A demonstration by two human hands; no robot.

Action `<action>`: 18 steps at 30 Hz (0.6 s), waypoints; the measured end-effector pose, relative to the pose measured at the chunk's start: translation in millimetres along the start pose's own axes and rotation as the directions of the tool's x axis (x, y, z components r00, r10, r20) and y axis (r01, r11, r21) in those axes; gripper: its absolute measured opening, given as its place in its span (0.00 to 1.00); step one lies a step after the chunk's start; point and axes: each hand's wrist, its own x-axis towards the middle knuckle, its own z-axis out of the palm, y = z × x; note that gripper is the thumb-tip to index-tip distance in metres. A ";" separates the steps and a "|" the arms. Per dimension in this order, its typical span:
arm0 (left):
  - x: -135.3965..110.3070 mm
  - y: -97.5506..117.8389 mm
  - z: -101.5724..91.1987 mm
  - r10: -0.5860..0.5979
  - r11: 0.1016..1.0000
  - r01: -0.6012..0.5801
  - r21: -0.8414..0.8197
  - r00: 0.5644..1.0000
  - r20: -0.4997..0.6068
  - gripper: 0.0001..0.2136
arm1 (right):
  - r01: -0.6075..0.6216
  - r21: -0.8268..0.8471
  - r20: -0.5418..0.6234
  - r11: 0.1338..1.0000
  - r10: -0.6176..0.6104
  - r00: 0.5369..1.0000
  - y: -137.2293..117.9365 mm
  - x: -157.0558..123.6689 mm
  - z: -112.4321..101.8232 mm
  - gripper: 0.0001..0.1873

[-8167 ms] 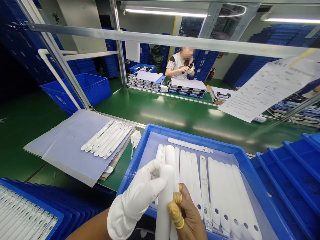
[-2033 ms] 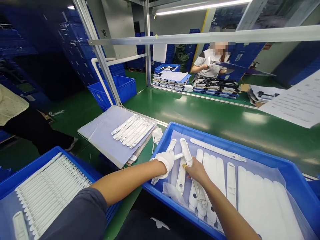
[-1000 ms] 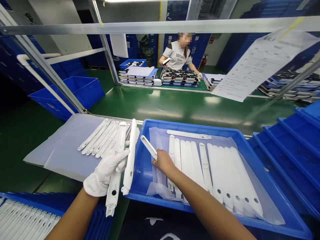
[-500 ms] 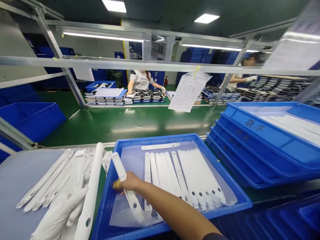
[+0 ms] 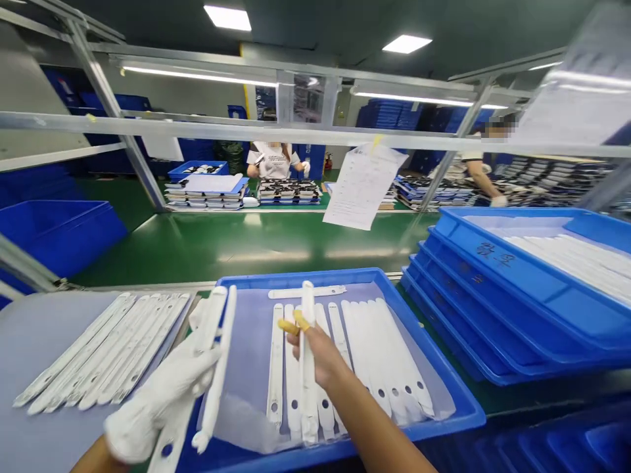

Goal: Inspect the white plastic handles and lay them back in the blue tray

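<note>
Beneath ceiling lights (image 5: 407, 44) and a metal rail (image 5: 197, 131), a glossy green counter (image 5: 256, 243) is being viewed from above, clock directions being taken from the middle of the view. At six o'clock, a blue tray (image 5: 438, 355) is being occupied by a row of white strips (image 5: 367, 348), laid side by side on a thin liner (image 5: 246, 407); a crosswise strip (image 5: 286, 293) is being bordered by the far wall. Over this row, a raised strip (image 5: 308, 378) is being pinched between thumb and fingers of the bare right hand (image 5: 320, 355), on which yellow finger covers (image 5: 288, 326) are being worn; whether the row is being touched cannot be told. At eight o'clock, a flat strip (image 5: 211, 320) and a narrow-side strip (image 5: 219, 374) are being gripped together by the curled, white-gloved left hand (image 5: 165, 387), near the tray's left wall. Farther out at eight, a sheet pad (image 5: 49, 341) is being partly covered by a second row of strips (image 5: 111, 351). At four, stacked blue trays (image 5: 483, 315) are being topped by white pieces (image 5: 576, 259). At two, a printed paper (image 5: 365, 187) is being suspended from the rail. Beyond, piled parts (image 5: 290, 190) are being stood over by a co-worker (image 5: 275, 162) at eleven.
</note>
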 end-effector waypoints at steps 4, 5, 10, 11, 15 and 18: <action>21.1 12.3 19.1 0.103 0.967 -0.116 0.227 0.992 0.068 0.08 | -0.008 0.135 -0.092 0.991 0.020 0.996 4.9 -7.7 -18.5 0.12; 27.0 13.6 19.8 0.093 0.961 -0.107 0.257 0.993 0.066 0.07 | -0.015 0.163 -0.102 0.987 0.032 0.994 6.8 -8.8 -21.1 0.11; 45.5 24.8 21.9 0.067 0.920 -0.067 0.386 0.998 0.013 0.11 | -0.076 0.254 -0.121 0.964 0.109 0.987 12.3 -14.0 -24.3 0.07; 47.6 29.1 23.2 0.061 0.906 -0.055 0.420 0.998 0.000 0.11 | -0.086 0.262 -0.121 0.961 0.121 0.985 12.2 -14.7 -23.6 0.07; 58.0 45.4 25.6 0.054 0.814 -0.007 0.581 0.996 -0.064 0.11 | -0.103 0.270 -0.115 0.957 0.138 0.984 10.2 -16.3 -19.8 0.07; 68.6 44.7 23.5 0.017 0.679 0.080 0.730 0.992 -0.124 0.11 | -0.110 0.268 -0.098 0.957 0.141 0.985 8.6 -18.1 -18.2 0.05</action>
